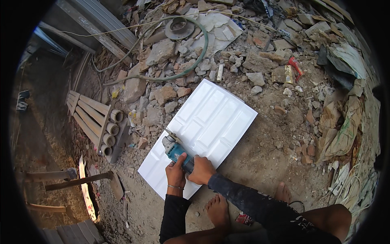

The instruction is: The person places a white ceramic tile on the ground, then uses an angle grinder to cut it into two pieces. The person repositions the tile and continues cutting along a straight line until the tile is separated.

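Around the casing of a teal angle grinder, my left hand is curled, thumb laid along the tool, the other fingertips mostly hidden under it. Just beside it, my right hand is wrapped about the dark rear end; its fingertips are hidden too. The grinder's metal disc stands over the left part of a white panel moulded with rectangles; whether the two touch, I cannot tell. A bracelet rings my left wrist, and dark sleeves cover my forearms. The panel lies slantwise on the dirt, one bare foot near its lower edge. Farther left are a bundle of pipes with cross slats and a hoe. Beyond the panel, a green hose loops over rubble; crumpled sacks lie well to the right.
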Tool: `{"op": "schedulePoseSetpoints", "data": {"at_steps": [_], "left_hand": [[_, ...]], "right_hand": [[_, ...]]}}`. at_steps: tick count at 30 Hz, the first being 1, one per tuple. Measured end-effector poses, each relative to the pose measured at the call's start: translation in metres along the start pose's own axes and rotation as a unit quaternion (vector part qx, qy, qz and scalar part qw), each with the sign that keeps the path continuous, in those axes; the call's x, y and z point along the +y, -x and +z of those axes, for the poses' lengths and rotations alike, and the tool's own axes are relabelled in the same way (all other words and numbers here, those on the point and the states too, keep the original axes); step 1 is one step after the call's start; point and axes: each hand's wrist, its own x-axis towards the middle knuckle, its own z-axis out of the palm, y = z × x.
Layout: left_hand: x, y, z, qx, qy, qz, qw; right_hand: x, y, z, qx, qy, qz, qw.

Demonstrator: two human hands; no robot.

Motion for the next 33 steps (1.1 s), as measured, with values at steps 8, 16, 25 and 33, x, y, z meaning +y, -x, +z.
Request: {"op": "schedulePoseSetpoints", "data": {"at_steps": [8,16,25,33], "left_hand": [[-0.001,0.002,0.001,-0.005,0.000,-0.001,1.000],[-0.003,0.005,0.002,0.001,0.001,0.003,1.000],[-0.007,0.010,0.004,0.000,-0.002,0.005,1.000],[-0.008,0.012,0.004,0.004,-0.002,0.005,1.000]], "right_hand": [[0.003,0.001,0.000,0.002,0.000,-0.005,1.000],[0.004,0.004,-0.001,0.001,-0.009,-0.009,1.000],[0.007,0.009,-0.002,0.005,-0.006,-0.010,1.000],[0.009,0.012,-0.004,0.004,-0.014,-0.013,1.000]]}}
